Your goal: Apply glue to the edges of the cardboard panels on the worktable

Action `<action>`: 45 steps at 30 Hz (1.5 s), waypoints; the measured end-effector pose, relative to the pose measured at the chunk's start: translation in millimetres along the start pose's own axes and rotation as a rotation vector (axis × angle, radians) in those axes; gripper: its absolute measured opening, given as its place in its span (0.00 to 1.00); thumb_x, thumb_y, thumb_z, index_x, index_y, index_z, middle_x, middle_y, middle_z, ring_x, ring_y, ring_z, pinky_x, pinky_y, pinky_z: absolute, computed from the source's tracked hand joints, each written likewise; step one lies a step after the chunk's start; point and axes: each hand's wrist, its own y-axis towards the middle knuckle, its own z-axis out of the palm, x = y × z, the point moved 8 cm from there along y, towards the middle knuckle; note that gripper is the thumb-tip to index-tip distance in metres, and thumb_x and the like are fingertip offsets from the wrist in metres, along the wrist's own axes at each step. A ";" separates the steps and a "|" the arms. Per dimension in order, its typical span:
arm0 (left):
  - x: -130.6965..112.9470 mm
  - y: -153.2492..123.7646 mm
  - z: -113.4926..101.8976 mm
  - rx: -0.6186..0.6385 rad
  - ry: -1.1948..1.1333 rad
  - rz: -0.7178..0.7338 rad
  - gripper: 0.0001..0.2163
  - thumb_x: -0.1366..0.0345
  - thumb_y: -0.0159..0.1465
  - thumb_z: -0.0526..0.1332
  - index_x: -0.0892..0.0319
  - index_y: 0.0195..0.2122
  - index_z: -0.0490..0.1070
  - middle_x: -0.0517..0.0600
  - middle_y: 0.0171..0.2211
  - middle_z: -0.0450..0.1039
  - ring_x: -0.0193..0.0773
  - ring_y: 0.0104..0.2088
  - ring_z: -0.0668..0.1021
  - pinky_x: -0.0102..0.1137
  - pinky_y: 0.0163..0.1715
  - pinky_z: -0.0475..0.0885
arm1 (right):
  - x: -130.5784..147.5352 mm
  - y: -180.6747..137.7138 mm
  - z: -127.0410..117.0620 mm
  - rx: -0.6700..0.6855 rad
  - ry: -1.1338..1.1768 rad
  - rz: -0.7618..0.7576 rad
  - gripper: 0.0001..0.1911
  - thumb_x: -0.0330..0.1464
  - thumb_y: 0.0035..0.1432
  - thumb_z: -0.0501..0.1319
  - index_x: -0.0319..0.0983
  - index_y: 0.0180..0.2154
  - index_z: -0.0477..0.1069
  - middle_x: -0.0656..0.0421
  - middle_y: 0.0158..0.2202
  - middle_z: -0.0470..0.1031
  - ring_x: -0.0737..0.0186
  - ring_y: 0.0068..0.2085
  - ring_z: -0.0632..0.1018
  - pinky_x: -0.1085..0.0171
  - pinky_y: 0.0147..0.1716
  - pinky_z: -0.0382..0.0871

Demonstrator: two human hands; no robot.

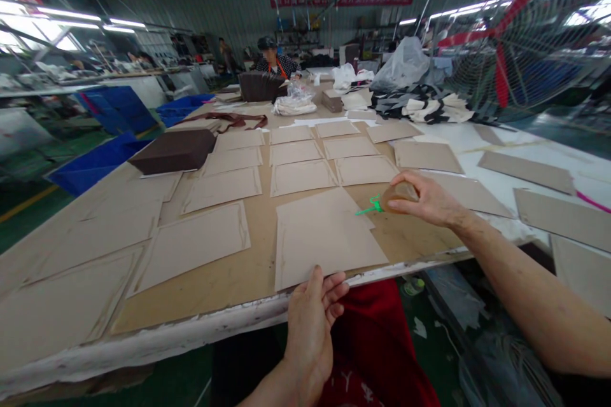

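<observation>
My right hand [427,197] is wrapped round a squeeze bottle [401,196] of amber-brown content, tilted on its side. Its green nozzle [370,205] points left, with the tip at the upper right part of a beige board [324,235]. At the table's front edge my left hand [312,315] pinches the near edge of that same board, thumb on top and fingers curled at the rim. Brownish wet-looking lines run along the board's left edge. Another board shows partly beneath its right side.
Beige boards [303,175] lie in rows over the table [191,305], many with similar edge lines. A dark brown block-like stack [174,149] stands left. Fabric scraps [429,105] and plastic bags lie at the back; a large fan [499,32] stands right. A person [274,63] sits beyond.
</observation>
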 end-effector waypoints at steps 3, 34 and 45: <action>-2.0 -0.1 0.6 -0.012 0.011 0.004 0.05 0.67 0.70 0.60 0.64 0.39 0.71 0.61 0.40 0.81 0.34 0.29 0.82 0.23 0.21 0.71 | 4.4 -12.7 -1.3 0.138 0.031 0.020 0.21 0.49 0.52 0.67 0.43 0.42 0.72 0.60 0.34 0.75 0.54 0.34 0.75 0.60 0.33 0.65; -7.2 -2.1 4.0 -0.026 0.020 -0.017 0.03 0.70 0.70 0.58 0.63 0.39 0.68 0.61 0.40 0.81 0.36 0.31 0.83 0.22 0.20 0.72 | 18.1 -95.6 -18.9 0.061 0.113 -0.054 0.17 0.44 0.58 0.68 0.48 0.47 0.71 0.56 0.47 0.73 0.48 0.47 0.76 0.55 0.44 0.70; -1.6 14.8 -12.7 -0.033 0.029 -0.043 0.05 0.74 0.69 0.56 0.62 0.41 0.72 0.55 0.36 0.82 0.36 0.31 0.84 0.24 0.22 0.76 | -14.7 -127.9 1.0 -0.111 0.873 0.302 0.23 0.37 0.48 0.75 0.41 0.45 0.74 0.57 0.41 0.76 0.60 0.36 0.76 0.68 0.29 0.68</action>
